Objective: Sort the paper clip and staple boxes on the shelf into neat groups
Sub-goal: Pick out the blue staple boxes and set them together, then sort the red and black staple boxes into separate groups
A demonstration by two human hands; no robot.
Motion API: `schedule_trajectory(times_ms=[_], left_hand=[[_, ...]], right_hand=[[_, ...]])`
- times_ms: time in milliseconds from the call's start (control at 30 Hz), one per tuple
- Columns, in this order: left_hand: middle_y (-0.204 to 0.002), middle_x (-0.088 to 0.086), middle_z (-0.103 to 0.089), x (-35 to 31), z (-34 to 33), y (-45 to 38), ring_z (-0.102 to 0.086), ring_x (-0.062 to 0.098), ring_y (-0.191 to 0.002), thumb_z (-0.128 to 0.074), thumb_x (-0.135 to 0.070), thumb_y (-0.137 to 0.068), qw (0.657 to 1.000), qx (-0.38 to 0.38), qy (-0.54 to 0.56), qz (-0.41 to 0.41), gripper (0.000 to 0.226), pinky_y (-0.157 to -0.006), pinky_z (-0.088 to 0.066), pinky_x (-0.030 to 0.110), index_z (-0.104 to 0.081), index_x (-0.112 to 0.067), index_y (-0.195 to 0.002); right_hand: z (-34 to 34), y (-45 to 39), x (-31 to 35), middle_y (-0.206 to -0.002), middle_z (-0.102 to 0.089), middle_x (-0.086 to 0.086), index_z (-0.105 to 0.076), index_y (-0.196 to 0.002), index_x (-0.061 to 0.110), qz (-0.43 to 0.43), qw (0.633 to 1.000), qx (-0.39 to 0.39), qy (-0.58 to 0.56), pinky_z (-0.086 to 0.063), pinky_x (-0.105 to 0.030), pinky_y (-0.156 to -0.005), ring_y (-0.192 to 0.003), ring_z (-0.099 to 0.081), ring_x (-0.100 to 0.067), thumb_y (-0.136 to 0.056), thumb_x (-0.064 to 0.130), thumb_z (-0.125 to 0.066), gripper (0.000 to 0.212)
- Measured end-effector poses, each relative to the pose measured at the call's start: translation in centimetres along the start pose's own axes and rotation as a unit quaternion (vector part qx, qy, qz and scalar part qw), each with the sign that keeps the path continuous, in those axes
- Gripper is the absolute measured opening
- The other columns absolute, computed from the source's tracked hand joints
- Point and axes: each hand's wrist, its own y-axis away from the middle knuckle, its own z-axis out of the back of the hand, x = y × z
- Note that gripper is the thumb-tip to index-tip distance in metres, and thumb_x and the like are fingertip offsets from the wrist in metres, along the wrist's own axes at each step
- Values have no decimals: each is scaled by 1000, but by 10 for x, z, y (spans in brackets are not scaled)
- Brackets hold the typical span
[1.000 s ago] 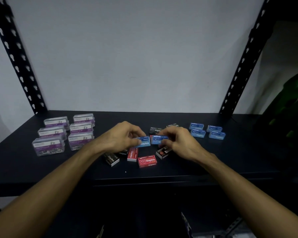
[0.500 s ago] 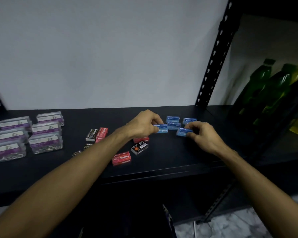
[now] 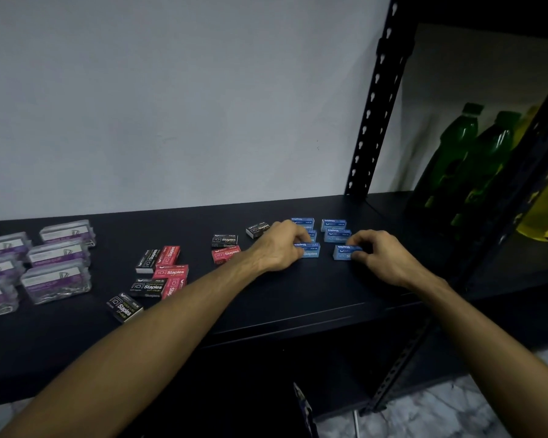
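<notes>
At right of centre, a blue staple box (image 3: 310,251) is pinched by the curled fingers of the left hand (image 3: 280,248). Another blue box (image 3: 342,251) is gripped by the curled right hand (image 3: 382,257).

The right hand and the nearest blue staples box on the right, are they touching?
Touching. The head view shows the right hand with its fingers curled onto the near blue staples box, fingertips covering that box's right end.

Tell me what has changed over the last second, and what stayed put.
Both hands carried a blue staple box each from the mixed pile rightward to the blue group. The left hand now sets its blue box at the front of one column, the right hand its box at the other. The paper clip boxes stayed.
</notes>
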Motion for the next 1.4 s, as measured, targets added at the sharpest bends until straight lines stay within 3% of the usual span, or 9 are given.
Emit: schedule_trajectory(times_ms=[200, 400, 700, 900, 1100, 1267, 1400], left_hand=[[-120, 1, -67, -1, -1, 1, -59, 11, -94, -65, -13, -92, 1000, -1, 3, -17, 30, -89, -49, 27, -67, -18, -122], [-118, 2, -67, -1, 0, 3, -56, 9, -88, -67, -11, -90, 1000, -1, 3, -18, 36, -84, -46, 23, -65, -18, -126], [-110, 1, -65, 4, 10, 5, -61, 12, -92, -72, -20, -88, 1000, 17, 10, -24, 36, -90, -52, 30, -66, -17, -123], [-97, -4, -69, 16, 42, 10, -65, 8, -86, -70, -28, -90, 999, 4, 27, -24, 32, -81, -53, 25, -66, -18, -119], [-94, -4, -68, 52, 84, 13, -64, 8, -88, -72, -28, -88, 999, -26, 25, 24, 32, -77, -49, 22, -68, -17, -117], [-95, -4, -68, 79, 105, 13, -65, 10, -90, -73, -27, -88, 998, -6, 5, 58, 31, -78, -48, 22, -69, -18, -117], [-96, -3, -70, 96, 106, 14, -66, 11, -91, -74, -25, -87, 997, 25, -5, 76, 34, -80, -48, 23, -68, -16, -119]], right_hand=[[-4, 0, -5, -111, -65, 10, -68, -98, 30, 4, 1000, -8, -11, -43, -26, -88, -102, -59, -7, -91, 17, -67, 14], [-6, -1, -8, -116, -62, 8, -67, -105, 28, -5, 1000, -11, -12, -43, -29, -93, -106, -58, -11, -92, 19, -67, 17], [-7, 2, -6, -113, -50, 8, -60, -124, 27, 0, 998, -68, 0, -40, -20, -79, -93, -54, -6, -86, 29, -74, 40], [-2, -5, 15, -116, -47, 7, -63, -121, 23, 34, 990, -137, 14, -40, -23, -82, -94, -53, -7, -90, 30, -67, 32], [-17, -31, 55, -113, -54, 8, -68, -105, 28, 103, 989, -102, 2, -45, -28, -90, -105, -55, -12, -93, 31, -63, 13], [-38, -56, 92, -116, -54, 5, -68, -113, 23, 156, 985, -58, 45, -43, -28, -96, -112, -51, -11, -97, 25, -58, 19], [-53, -79, 110, -120, -55, -2, -66, -120, 22, 181, 976, -10, 118, -44, -38, -98, -116, -49, -19, -97, 18, -53, 26]])
